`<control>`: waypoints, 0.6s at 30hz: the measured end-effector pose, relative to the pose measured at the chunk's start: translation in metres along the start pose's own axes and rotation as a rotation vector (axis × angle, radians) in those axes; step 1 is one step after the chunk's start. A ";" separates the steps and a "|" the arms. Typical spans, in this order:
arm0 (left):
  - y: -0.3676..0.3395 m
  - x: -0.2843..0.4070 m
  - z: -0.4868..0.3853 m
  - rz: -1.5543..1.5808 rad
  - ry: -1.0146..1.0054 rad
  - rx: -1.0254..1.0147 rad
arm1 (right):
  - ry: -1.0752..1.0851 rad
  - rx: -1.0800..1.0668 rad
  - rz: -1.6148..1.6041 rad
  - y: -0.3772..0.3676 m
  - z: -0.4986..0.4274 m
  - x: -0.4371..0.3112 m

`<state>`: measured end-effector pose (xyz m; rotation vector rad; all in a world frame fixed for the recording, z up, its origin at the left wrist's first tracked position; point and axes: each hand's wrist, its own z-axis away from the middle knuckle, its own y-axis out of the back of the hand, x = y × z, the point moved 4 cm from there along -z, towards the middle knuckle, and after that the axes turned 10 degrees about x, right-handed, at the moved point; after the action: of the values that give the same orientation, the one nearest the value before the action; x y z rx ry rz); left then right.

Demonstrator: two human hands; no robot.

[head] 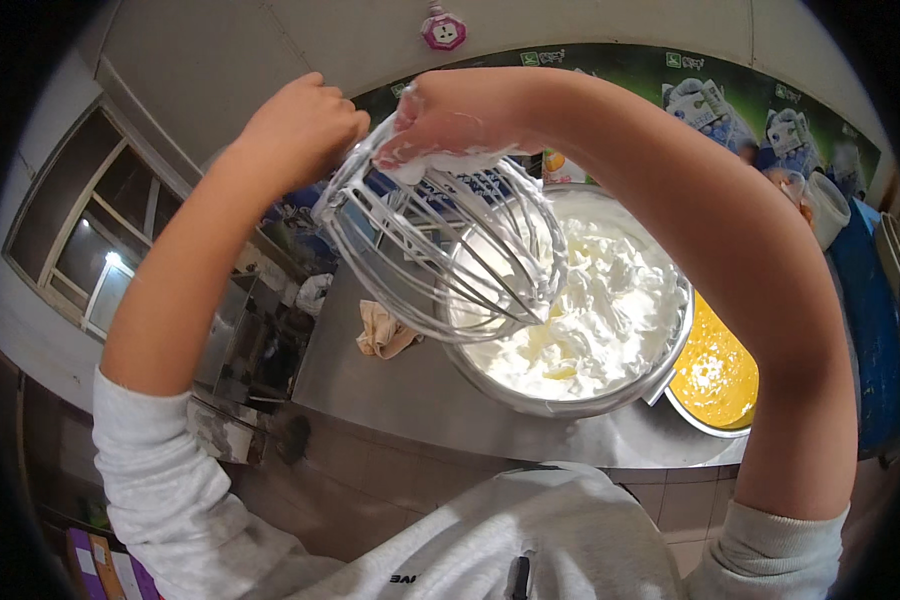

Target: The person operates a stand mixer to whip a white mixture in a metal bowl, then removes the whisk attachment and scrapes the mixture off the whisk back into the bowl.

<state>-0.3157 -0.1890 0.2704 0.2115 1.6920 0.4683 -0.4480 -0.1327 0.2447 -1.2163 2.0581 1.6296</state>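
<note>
A large metal balloon whisk (pixel 450 255), smeared with white cream, hangs tilted over a steel bowl. My left hand (pixel 300 127) is closed in a fist at the whisk's upper end; the shaft inside it is hidden. Curled against the top of the wires, my right hand (pixel 457 120) is coated with cream, and its fingers are partly hidden. Below, the steel mixing bowl (pixel 562 407) holds a heap of whipped white foam (pixel 600 315). To its right, partly behind my right forearm, a second steel bowl (pixel 701 429) contains a yellow batter (pixel 716 375).
Both bowls stand on a stainless steel table (pixel 390 397). A crumpled beige cloth (pixel 382 330) lies left of the foam bowl. White plastic tubs (pixel 825 210) and a blue surface (pixel 870 330) are at the right. A pink power socket (pixel 444 31) hangs on the wall behind.
</note>
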 end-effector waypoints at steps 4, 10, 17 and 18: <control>0.008 -0.009 -0.001 -0.018 0.023 0.087 | 0.039 0.071 0.017 0.002 0.018 0.004; 0.033 -0.037 0.001 -0.051 0.073 0.085 | 0.001 0.051 -0.117 -0.010 0.067 0.029; 0.063 -0.050 0.012 -0.094 0.055 0.244 | 0.006 0.272 -0.233 -0.044 0.113 0.076; 0.063 -0.051 0.015 -0.130 0.076 0.250 | 0.015 0.336 -0.287 -0.049 0.115 0.081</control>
<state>-0.2997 -0.1500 0.3410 0.2661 1.8252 0.1691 -0.4959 -0.0677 0.1192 -1.3265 1.9550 1.0994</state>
